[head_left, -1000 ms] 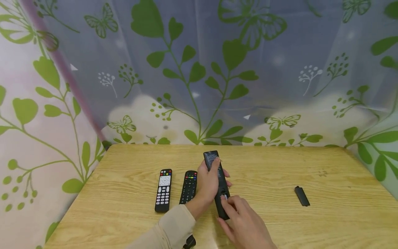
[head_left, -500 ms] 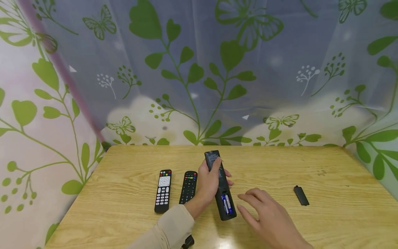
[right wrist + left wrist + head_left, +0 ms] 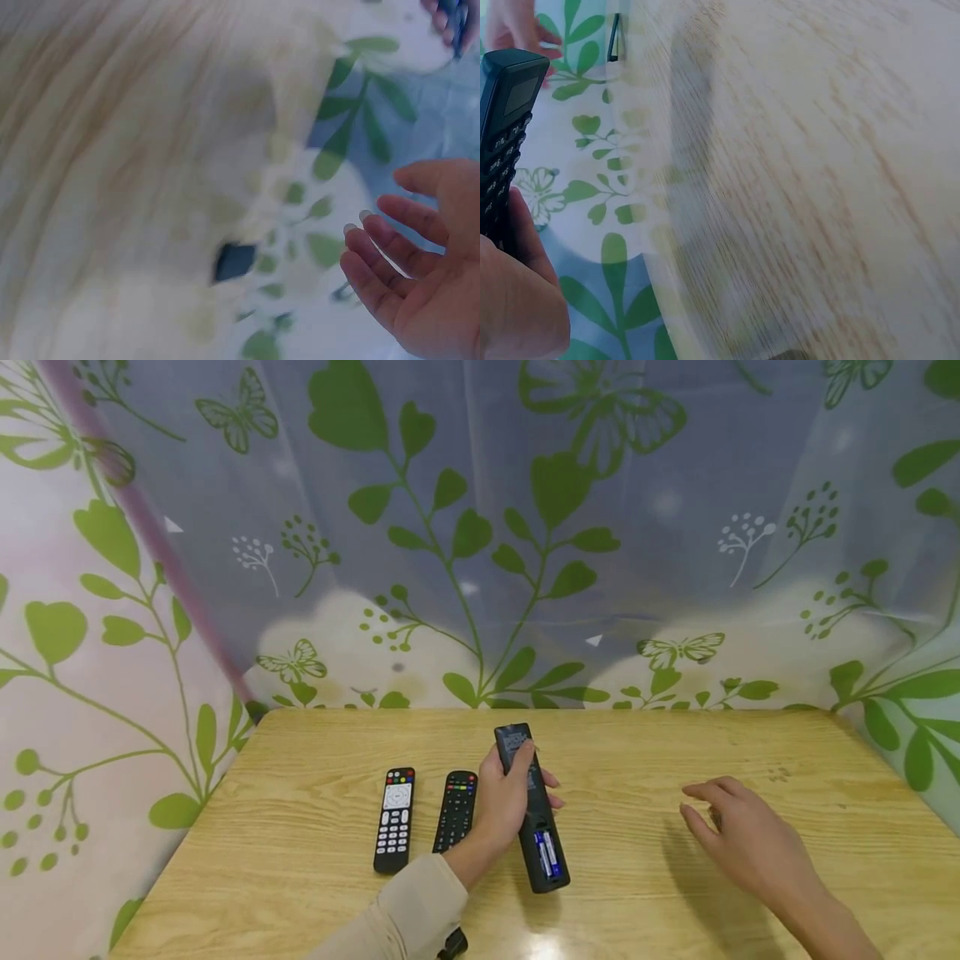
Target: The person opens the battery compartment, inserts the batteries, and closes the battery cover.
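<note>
My left hand (image 3: 504,797) grips a black remote control (image 3: 551,883), its back facing up and its thumb along the upper part. Two blue-and-white batteries (image 3: 547,853) lie side by side in the uncovered compartment at the remote's lower end. In the left wrist view the keys on the remote's front (image 3: 506,142) show. My right hand (image 3: 753,843) is off to the right above the table, its fingers loosely bent and holding nothing. Beneath it on the table lies the black battery cover (image 3: 235,261), apart from the fingers in the right wrist view and mostly hidden by the hand in the head view.
Two more remotes lie face up to the left: one with white keys (image 3: 394,820), and one with dark keys (image 3: 456,810) partly covered by the left forearm. A black object (image 3: 453,943) shows under the sleeve. A patterned curtain (image 3: 465,527) hangs behind the wooden table (image 3: 315,752).
The right hand has left the battery compartment and moved right to above the battery cover, uncovering both batteries. The left hand still holds the remote in nearly the same place.
</note>
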Tool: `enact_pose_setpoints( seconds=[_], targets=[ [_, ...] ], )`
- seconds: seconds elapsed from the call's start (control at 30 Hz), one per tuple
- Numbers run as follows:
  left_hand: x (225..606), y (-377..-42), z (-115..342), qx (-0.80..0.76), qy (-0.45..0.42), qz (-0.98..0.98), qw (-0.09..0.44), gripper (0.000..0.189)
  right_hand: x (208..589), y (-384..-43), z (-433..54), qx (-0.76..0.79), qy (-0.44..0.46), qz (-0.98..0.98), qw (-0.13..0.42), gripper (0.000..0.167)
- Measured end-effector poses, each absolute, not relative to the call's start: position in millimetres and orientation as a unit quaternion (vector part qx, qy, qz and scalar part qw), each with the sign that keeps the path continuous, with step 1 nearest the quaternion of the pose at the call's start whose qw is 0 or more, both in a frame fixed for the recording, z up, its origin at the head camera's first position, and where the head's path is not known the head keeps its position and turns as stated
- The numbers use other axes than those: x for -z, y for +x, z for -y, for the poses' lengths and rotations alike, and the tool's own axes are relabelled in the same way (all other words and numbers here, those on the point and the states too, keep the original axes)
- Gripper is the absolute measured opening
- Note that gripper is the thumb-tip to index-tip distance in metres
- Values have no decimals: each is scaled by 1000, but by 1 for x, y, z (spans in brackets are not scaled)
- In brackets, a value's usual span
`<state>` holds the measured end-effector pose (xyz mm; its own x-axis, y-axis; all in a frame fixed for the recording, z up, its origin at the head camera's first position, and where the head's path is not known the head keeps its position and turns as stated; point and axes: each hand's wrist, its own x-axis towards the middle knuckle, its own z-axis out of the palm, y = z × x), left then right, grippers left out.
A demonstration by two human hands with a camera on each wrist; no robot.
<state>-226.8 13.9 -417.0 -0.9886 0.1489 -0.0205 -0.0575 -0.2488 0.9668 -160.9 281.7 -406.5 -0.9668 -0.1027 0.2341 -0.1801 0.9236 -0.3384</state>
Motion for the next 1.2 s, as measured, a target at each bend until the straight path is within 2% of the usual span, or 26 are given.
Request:
enact_pose_setpoints(
  seconds=[0.23,0.43,0.63,0.93,1.2],
  targets=[
    [419,-227,-13,-787,40,-613,64,33,420,-171,-326,-180,18,983,14,36],
    [421,-226,-13,-786,38,-614,61,32,427,-179,-338,-169,3,984,-49,56],
    [422,-227,-13,-786,44,-614,56,32,433,-186,-338,-160,5,985,-63,59],
    [421,-225,-11,-784,44,-616,60,33,434,-190,-337,-168,-3,981,-92,47],
    [421,-226,-12,-786,48,-614,54,31,432,-188,-329,-210,-9,975,-79,43]
  ],
)
